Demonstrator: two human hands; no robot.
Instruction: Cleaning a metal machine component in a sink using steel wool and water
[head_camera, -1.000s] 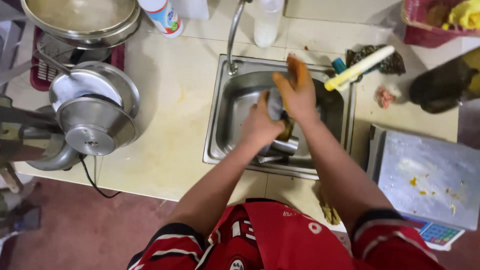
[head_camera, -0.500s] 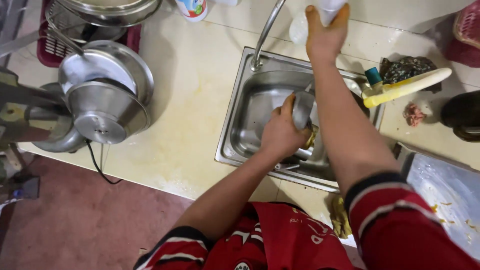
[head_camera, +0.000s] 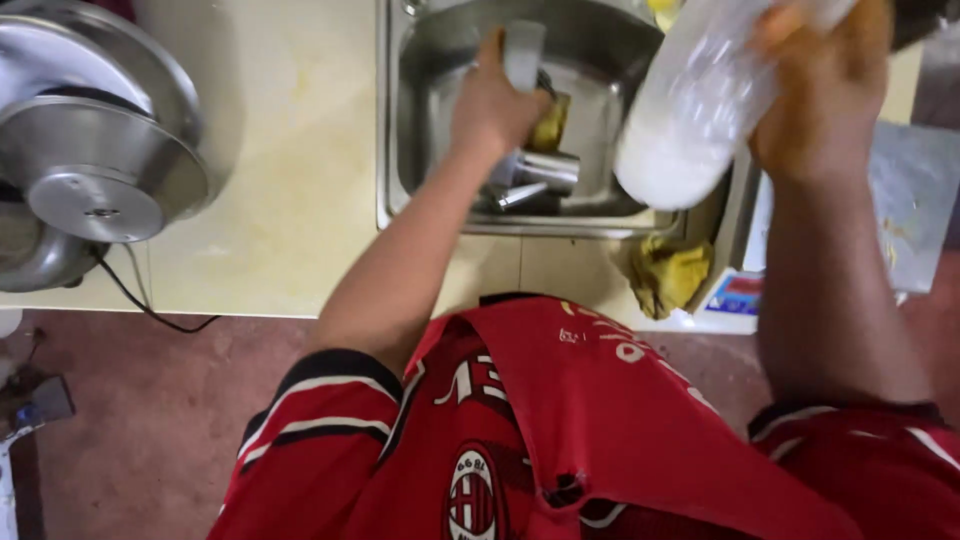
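Observation:
My left hand (head_camera: 492, 105) is down in the steel sink (head_camera: 400, 150), closed around a metal cup (head_camera: 524, 52), with a yellow sponge (head_camera: 551, 125) just beside it. Other steel cups (head_camera: 540, 172) lie on the sink floor under my wrist. My right hand (head_camera: 825, 110) grips a clear plastic bottle (head_camera: 695, 110) with white liquid in it. The bottle is tilted, its bottom end toward me, over the sink's right rim.
A stack of steel bowls and lids (head_camera: 95, 165) stands on the cream counter (head_camera: 290, 180) at the left, with a black cable (head_camera: 140, 300) hanging over the edge. A yellow rag (head_camera: 668, 272) lies at the counter's front edge. A grey scale (head_camera: 915, 200) sits at the right.
My right hand reached to the back of the counter, took the bottle and brought it toward me over the sink. The left hand stayed in the sink on the cup.

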